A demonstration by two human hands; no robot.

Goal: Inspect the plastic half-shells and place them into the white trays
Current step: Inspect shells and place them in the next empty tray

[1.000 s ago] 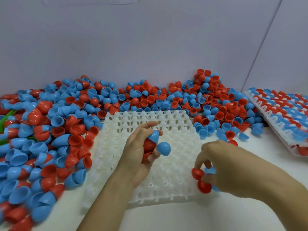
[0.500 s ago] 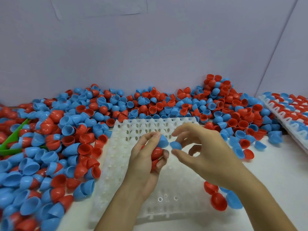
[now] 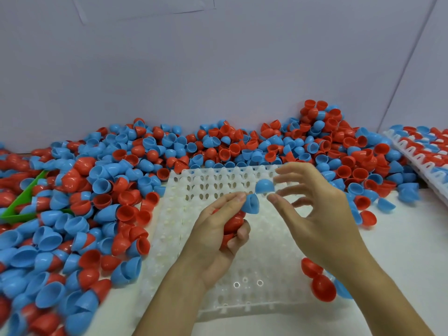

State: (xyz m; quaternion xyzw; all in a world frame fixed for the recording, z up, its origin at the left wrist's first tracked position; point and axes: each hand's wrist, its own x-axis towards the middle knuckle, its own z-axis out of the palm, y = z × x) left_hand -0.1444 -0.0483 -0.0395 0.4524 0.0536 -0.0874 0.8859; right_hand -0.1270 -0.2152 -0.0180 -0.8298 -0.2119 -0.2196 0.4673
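Observation:
My left hand (image 3: 213,238) grips a nested stack of half-shells over the white tray (image 3: 242,299). A blue half-shell (image 3: 251,203) sits at the stack's top and red ones (image 3: 234,223) lie in the palm. My right hand (image 3: 320,214) hovers over the tray's far right part with its fingers spread. Its thumb and a fingertip pinch a single blue half-shell (image 3: 264,186), dome up, by the rim, just above the tray's pegs. No shells show in the visible pockets of this tray.
A deep pile of red and blue half-shells (image 3: 109,190) covers the table's left and back. A green scoop (image 3: 19,202) lies in it. A filled white tray (image 3: 426,163) stands at the right. Loose red shells (image 3: 322,289) lie under my right wrist.
My right hand came from the loose shells at the right, pulled a blue half-shell off the left hand's stack and carried it towards the tray's far side. The camera tilted downward.

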